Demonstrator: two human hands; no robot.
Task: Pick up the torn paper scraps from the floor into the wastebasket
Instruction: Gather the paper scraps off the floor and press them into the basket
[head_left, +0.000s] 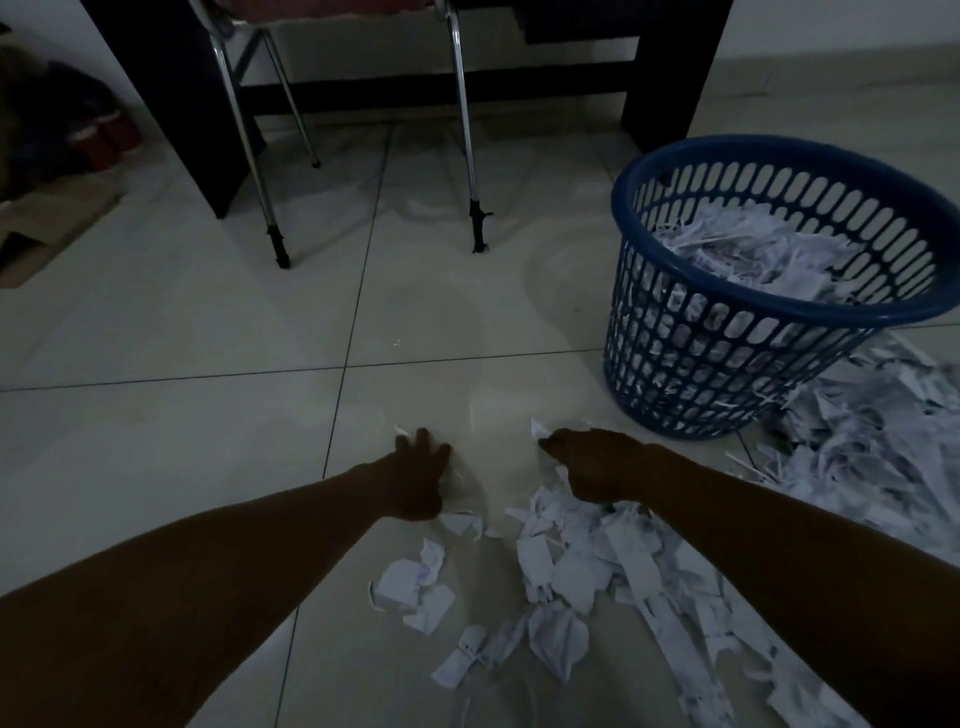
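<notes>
Head camera, dim room: we are crouching over a tiled floor (171, 332), working left to right. Our left hand (421, 475) is lying flat with fingers spread, pressing on the tile beside a few torn paper scraps (415, 582). Our right hand (597, 467) is reaching over the thicker scrap pile (582, 561), its fingertips seeming to be pinching one white scrap (540, 429), though shadow is making that hard to confirm. Further right, the blue wastebasket (691, 364) is standing upright, already well filled with paper, and more scraps (872, 441) are lying against its base. We are judging this as mid-gathering; next, both hands need to be raking the near scraps together and lifting them over the rim. Chair legs (462, 124) and a dark desk (156, 88) are being cut off at the top; our palms are hidden.
</notes>
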